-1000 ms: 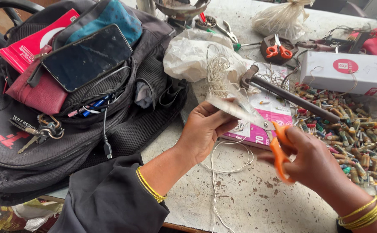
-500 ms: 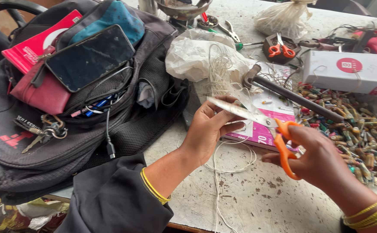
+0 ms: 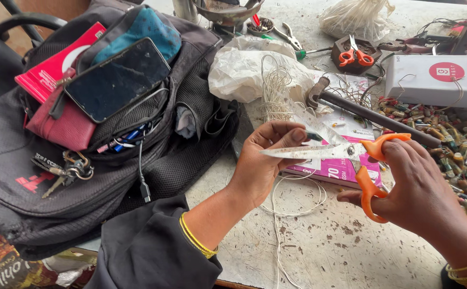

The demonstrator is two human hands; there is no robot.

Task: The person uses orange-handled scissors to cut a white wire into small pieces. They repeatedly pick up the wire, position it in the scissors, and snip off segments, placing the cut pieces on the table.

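Since the earlier frame the orange-handled scissors (image 3: 351, 155) had swung from a slant to nearly level, blades spread apart, and the left hand (image 3: 265, 160) had risen slightly to meet them. Nearest the camera, a black sleeve and yellow bangles showed at the left wrist; that hand's fingers were curled, thumb and forefinger pinched together at the blade tips, apparently on a fine white thread (image 3: 297, 198), though the strand inside the pinch was too thin to see. The right hand (image 3: 420, 187), also bangled, gripped the scissors through their smooth plastic loops. The steel blades looked dull and spotted. Below the hands, thread lay in loose loops on the scratched, paint-flecked table (image 3: 329, 246), partly over a pink flat packet (image 3: 335, 171). To the left, a black mesh-pocketed backpack (image 3: 83, 182) carried a dark phone (image 3: 117, 79), a red pouch, and a bunch of keys (image 3: 65, 168). Farther off lay a long dark metal rod (image 3: 372, 115), a heap of small cylindrical parts (image 3: 458, 150), a crumpled white bag (image 3: 244, 69), a white box (image 3: 436, 80) and a second orange scissors (image 3: 355, 56).
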